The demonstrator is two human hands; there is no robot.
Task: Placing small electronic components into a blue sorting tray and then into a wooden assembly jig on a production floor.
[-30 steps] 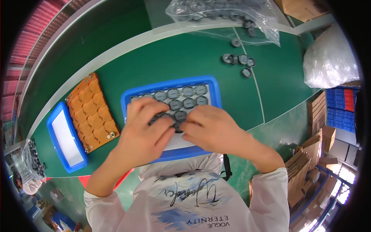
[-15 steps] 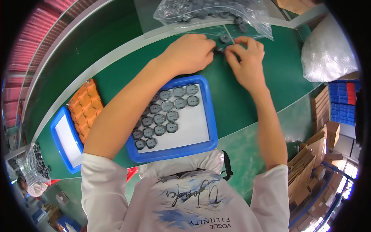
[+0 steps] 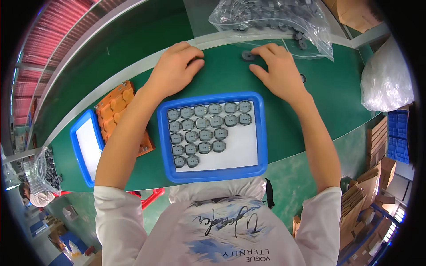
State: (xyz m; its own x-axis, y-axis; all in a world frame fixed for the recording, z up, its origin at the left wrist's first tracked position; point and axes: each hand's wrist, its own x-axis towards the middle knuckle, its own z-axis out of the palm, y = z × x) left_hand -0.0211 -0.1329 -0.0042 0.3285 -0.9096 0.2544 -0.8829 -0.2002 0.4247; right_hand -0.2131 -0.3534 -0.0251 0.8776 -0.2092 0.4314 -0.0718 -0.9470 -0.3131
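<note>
My left hand (image 3: 178, 66) hovers over the green bench, beyond the tray's far left part. Its fingers are bent and its thumb stands apart from them; I make out nothing held, though the fingertips are partly hidden. My right hand (image 3: 279, 68) is open, with the index fingertip close to a dark grey round part (image 3: 247, 56) lying on the bench and the thumb spread below it. Between my forearms sits a blue tray (image 3: 263, 137) lined with white. Rows of grey rounded parts (image 3: 204, 135) fill its left and far portions.
A clear plastic bag (image 3: 270, 17) of grey parts lies at the far edge. Another small round part (image 3: 303, 78) rests beside my right wrist. On the left are an orange moulded tray (image 3: 116, 106) and a second blue tray (image 3: 87, 142). A white plastic bundle (image 3: 386, 75) sits far right.
My hands have come apart: the left went left, away from the small parts, and its fingers loosened. The right stays near the round part. The view has shifted, uncovering the tray's left rows.
</note>
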